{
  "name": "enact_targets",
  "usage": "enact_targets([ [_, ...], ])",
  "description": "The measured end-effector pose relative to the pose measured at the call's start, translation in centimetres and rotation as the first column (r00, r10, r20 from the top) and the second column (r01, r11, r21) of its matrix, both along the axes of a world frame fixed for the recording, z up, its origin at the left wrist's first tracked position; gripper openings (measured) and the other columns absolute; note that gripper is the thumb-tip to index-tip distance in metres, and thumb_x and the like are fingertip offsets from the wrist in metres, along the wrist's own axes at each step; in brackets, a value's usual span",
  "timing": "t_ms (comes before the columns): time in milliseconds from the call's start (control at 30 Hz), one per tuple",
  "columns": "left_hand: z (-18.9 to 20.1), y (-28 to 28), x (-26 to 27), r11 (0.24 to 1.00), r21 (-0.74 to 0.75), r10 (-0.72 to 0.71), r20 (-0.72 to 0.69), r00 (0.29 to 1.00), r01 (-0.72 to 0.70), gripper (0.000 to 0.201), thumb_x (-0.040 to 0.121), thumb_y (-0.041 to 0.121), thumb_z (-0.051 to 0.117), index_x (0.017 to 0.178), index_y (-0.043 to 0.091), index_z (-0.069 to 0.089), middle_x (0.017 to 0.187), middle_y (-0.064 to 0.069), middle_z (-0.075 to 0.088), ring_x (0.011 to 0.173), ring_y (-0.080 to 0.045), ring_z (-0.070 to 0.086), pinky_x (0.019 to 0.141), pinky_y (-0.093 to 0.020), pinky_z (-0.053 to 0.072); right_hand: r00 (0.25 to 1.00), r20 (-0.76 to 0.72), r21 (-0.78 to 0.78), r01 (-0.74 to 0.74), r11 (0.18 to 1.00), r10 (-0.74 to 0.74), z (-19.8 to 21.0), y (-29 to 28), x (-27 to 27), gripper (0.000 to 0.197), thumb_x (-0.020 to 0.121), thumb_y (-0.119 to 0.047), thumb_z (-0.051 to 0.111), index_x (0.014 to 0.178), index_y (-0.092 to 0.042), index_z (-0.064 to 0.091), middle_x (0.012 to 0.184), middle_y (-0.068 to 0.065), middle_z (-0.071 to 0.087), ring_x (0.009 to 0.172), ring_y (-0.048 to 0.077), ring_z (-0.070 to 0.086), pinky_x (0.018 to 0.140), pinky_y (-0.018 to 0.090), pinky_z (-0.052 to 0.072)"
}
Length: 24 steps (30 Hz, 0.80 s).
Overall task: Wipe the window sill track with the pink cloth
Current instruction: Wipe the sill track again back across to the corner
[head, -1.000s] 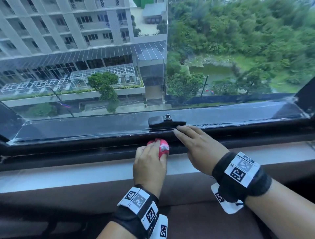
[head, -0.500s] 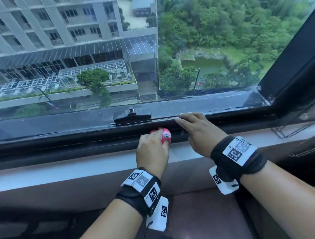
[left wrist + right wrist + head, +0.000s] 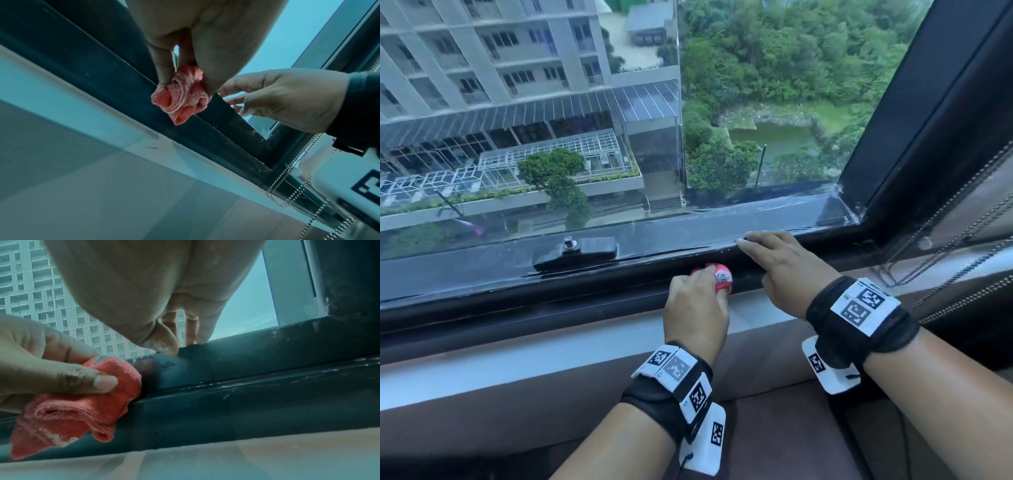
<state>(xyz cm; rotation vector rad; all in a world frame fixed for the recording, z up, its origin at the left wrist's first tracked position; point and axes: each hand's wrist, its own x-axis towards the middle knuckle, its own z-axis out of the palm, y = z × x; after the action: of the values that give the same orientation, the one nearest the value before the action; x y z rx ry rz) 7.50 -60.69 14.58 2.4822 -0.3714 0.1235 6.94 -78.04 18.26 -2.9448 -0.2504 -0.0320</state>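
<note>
The dark metal window sill track [image 3: 619, 294] runs below the glass pane [image 3: 585, 120]. Just right of its black latch [image 3: 575, 251], the right hand [image 3: 787, 270] rests straight fingers on the frame's upper edge. Between latch and right hand, the left hand [image 3: 697, 308] pinches the bunched pink terry cloth [image 3: 719, 279], pressed against the track.

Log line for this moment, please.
left hand grips cloth on track | right hand rests on frame | wipe ongoing
</note>
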Motion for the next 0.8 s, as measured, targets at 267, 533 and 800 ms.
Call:
enact_targets([
  [267,-0.4,-3.4,-1.2,0.996,-0.035,-0.084,0.062,0.995,0.087,0.020,0.093,0.027,0.060,0.111,0.022,0.067,0.090,0.002,0.067,0.089,-0.024,0.054,0.072,-0.029,0.041,0.999,0.012,0.039,0.041,0.998,-0.042,-0.4,-1.4,-1.3,0.066,0.077,0.001,0.046,0.140,-0.018,0.042,0.143,0.005,0.041,0.129,0.030,0.035,0.109,0.039,0.034],
  [533,-0.6,-5.8,-1.2,0.986,-0.028,-0.161,0.057,0.985,0.163,0.020,0.093,0.030,0.056,0.109,0.021,0.065,0.092,0.003,0.067,0.091,-0.023,0.053,0.075,-0.032,0.046,0.993,0.030,0.069,0.111,0.991,-0.114,-0.1,-2.7,-2.0,0.064,0.080,0.000,0.044,0.140,-0.021,0.043,0.144,0.002,0.041,0.131,0.026,0.032,0.106,0.040,0.038],
  [800,-0.5,-7.3,-1.2,0.969,-0.042,-0.243,0.049,0.969,0.245,0.019,0.094,0.030,0.053,0.109,0.022,0.063,0.095,0.007,0.066,0.090,-0.020,0.050,0.073,-0.030,0.043,0.980,0.072,0.173,0.170,0.970,-0.185,-0.6,-4.0,-3.1,0.064,0.073,-0.005,0.034,0.134,-0.015,0.051,0.140,0.007,0.047,0.130,0.029,0.038,0.101,0.048,0.043],
])
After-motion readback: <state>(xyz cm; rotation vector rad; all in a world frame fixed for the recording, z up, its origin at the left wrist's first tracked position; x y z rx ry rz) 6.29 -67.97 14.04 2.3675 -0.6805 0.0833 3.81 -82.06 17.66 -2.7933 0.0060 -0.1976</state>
